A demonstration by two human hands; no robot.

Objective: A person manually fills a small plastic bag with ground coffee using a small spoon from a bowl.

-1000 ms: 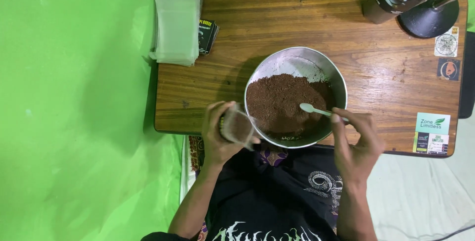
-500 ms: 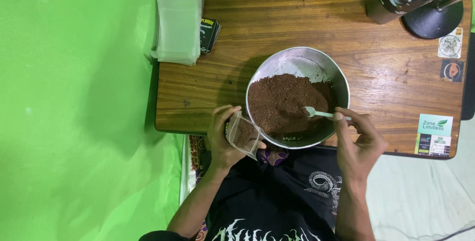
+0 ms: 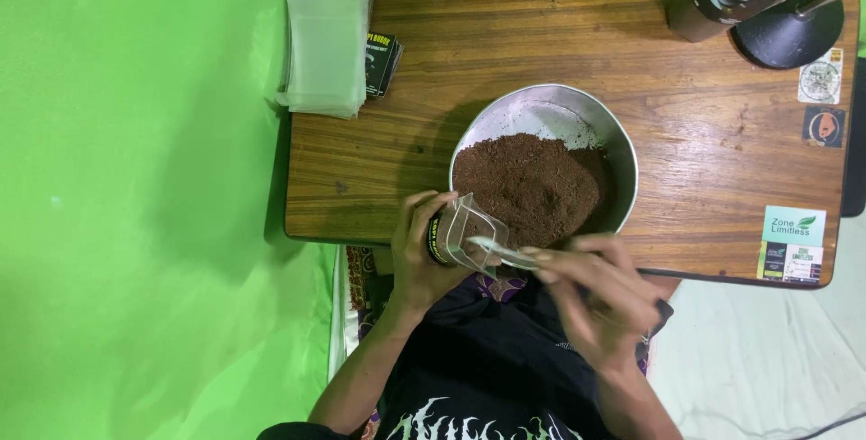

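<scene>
The right hand (image 3: 600, 300) has drawn back from the round metal bowl of brown powder (image 3: 541, 169) and now brings the small pale plastic spoon (image 3: 501, 252), pinched between closed fingers, to the mouth of the small clear plastic pouch (image 3: 465, 234). A second ago the spoon was over the powder. The left hand (image 3: 422, 255) wraps the pouch at the wooden worktop (image 3: 415, 151) edge, beside the bowl, so a scoop appears to be going in.
</scene>
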